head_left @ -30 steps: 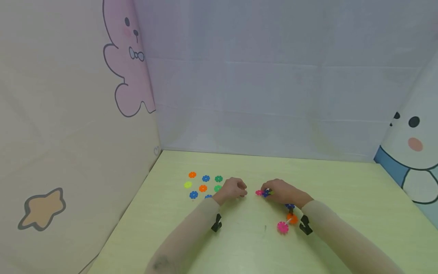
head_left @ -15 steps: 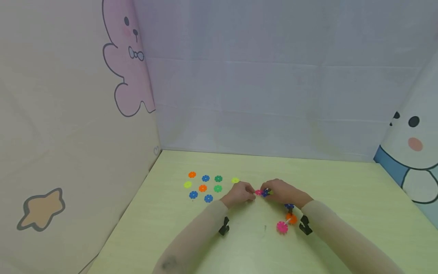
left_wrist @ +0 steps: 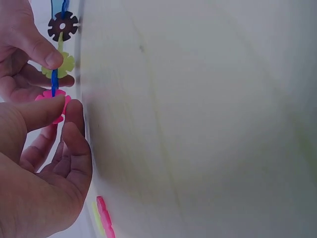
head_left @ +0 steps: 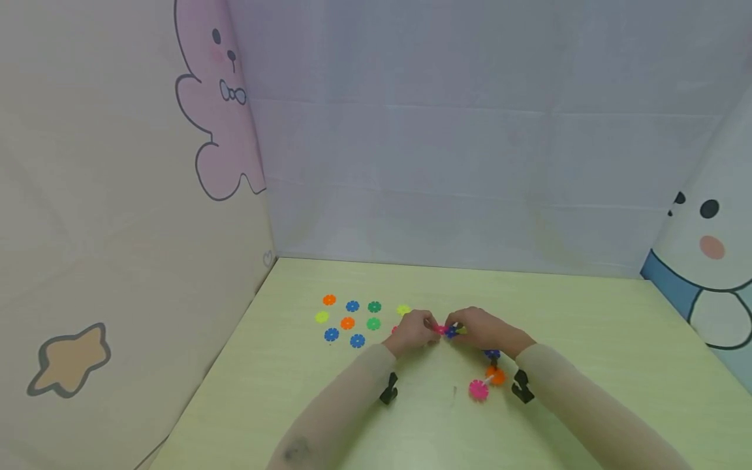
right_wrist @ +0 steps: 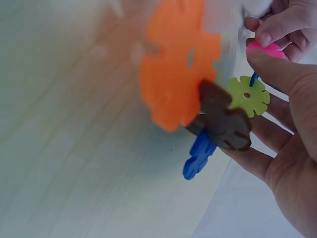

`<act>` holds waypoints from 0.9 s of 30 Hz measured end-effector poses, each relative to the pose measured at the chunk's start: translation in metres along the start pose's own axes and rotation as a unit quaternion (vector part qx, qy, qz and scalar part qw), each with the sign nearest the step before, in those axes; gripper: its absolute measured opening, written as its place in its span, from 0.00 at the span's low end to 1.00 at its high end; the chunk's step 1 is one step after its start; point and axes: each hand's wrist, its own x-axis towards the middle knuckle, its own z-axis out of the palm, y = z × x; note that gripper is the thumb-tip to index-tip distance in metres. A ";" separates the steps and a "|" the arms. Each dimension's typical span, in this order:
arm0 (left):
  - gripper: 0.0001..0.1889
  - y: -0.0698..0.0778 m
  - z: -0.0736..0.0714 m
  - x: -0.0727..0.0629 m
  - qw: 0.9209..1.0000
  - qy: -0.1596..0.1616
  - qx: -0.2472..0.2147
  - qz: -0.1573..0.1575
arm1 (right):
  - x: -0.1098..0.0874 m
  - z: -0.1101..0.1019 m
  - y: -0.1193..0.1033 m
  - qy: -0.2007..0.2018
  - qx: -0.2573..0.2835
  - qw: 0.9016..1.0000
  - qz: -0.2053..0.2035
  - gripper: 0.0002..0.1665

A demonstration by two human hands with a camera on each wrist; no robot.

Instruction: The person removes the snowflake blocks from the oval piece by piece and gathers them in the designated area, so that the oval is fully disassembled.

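My left hand (head_left: pixel 414 331) pinches a pink notched plastic disc (head_left: pixel 442 330) between thumb and fingers. Slotted edgewise into it is a blue disc (left_wrist: pixel 54 82), which joins on to a yellow-green disc (right_wrist: pixel 255 101). My right hand (head_left: pixel 483 328) holds the chain at these discs, its thumb lying over them. From there the chain runs on through a brown disc (right_wrist: pixel 220 121) and another blue disc (head_left: pixel 492 354). Past those come an orange disc (head_left: pixel 496 375) and a pink end disc (head_left: pixel 478 390), near the right wrist. Part of the chain is hidden beneath the right hand.
Several loose discs lie flat on the table (head_left: pixel 564 307) to the left, among them an orange disc (head_left: pixel 348 323), a blue disc (head_left: pixel 357 341) and a green disc (head_left: pixel 374 307). A yellow disc (head_left: pixel 403 309) lies just behind the left hand. A fabric wall (head_left: pixel 470 163) borders the table's back.
My left hand has moved right, from apart to pinching the pink disc beside the right hand. A yellow disc behind it is uncovered. The chain's tail has shifted slightly left.
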 end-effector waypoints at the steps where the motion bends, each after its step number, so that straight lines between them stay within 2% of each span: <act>1: 0.05 0.000 0.000 0.000 1.000 0.003 0.001 -0.002 | 0.000 0.000 0.000 0.001 -0.002 1.000 0.000 0.11; 9: 0.06 -0.002 -0.001 0.000 1.000 0.018 0.013 0.007 | -0.003 -0.001 0.000 0.002 0.000 1.000 0.004 0.14; 18: 0.07 -0.002 -0.004 -0.002 1.000 0.016 0.026 0.008 | -0.004 0.000 0.002 -0.003 0.004 0.999 0.037 0.15; 27: 0.06 -0.001 -0.004 0.000 1.000 0.014 0.018 0.012 | 0.000 0.001 0.004 -0.002 0.007 1.000 0.006 0.15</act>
